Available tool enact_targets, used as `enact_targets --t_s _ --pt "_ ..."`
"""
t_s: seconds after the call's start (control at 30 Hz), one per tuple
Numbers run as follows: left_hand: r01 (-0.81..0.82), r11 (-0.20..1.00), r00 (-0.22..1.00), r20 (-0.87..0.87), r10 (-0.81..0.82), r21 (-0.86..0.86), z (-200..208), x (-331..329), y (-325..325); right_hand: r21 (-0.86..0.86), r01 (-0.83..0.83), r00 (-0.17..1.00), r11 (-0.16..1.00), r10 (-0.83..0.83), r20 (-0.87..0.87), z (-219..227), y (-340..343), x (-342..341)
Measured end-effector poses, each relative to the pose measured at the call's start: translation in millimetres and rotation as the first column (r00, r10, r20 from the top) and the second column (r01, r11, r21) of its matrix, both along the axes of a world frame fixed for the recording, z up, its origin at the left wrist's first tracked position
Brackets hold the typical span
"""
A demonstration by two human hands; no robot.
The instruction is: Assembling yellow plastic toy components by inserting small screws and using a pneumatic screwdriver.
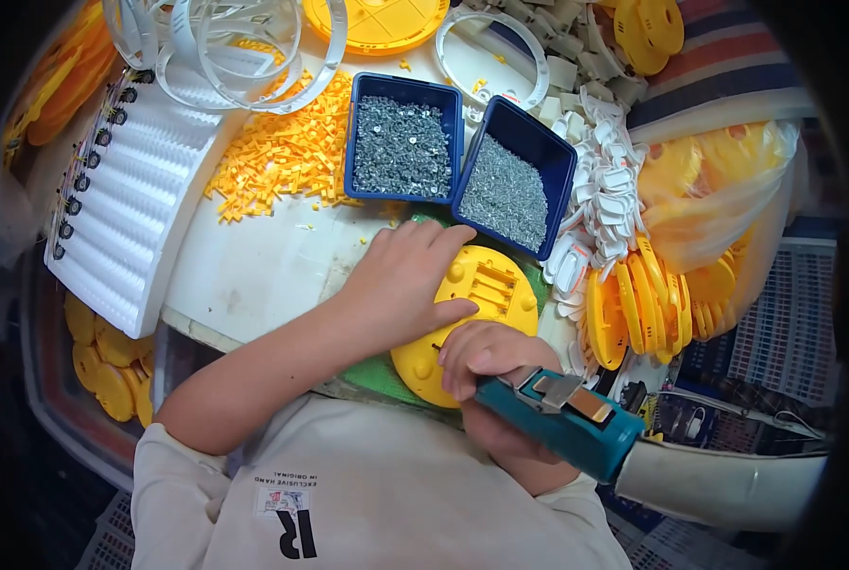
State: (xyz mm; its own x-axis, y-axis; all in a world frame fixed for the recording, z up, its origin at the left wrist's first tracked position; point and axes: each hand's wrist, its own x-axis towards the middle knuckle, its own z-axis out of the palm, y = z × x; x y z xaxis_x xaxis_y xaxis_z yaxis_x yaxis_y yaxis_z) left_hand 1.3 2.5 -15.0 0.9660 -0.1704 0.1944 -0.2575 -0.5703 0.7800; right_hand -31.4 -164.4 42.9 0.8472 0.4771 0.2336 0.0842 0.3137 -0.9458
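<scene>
A round yellow plastic cover [422, 366], with a rectangular recess and small posts, lies on a green mat [377, 377] in front of me. My left hand [400, 271] spans its left side with fingers stretched out. The thumb rests over the cover, and the index fingertip reaches its far rim, close by the screw bins. In my right hand [489, 359], closed over the cover's near side, is a teal electric screwdriver [576, 427] with a metal lever and a thick white sleeve behind. A small dark tip shows by the fingers; the rest of the front end is hidden.
Two blue bins of metal screws [400, 142] and small metal parts [508, 185] stand beyond. Small yellow pieces [286, 142], a white ridged foam tray [149, 161] and white rings [494, 19] lie left and behind. White parts [605, 185] and stacked yellow discs [638, 304] crowd the right.
</scene>
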Motion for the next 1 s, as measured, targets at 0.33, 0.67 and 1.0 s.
enact_targets --t_s 0.33,0.67,1.0 --pt "-0.04 0.999 0.998 0.04 0.04 0.005 -0.8 -5.8 3.7 0.008 -0.019 1.0 1.0 0.019 -0.005 28.1 3.4 8.7" --pt "-0.268 0.941 0.963 -0.047 0.264 -0.209 -12.3 -46.6 2.7 0.175 -0.063 0.997 0.982 0.055 0.055 14.2 28.2 56.9" --pt "-0.288 0.935 0.956 -0.009 0.292 -0.206 -17.1 -48.6 0.4 0.034 -0.203 0.979 0.979 0.201 0.044 -4.2 36.7 61.1"
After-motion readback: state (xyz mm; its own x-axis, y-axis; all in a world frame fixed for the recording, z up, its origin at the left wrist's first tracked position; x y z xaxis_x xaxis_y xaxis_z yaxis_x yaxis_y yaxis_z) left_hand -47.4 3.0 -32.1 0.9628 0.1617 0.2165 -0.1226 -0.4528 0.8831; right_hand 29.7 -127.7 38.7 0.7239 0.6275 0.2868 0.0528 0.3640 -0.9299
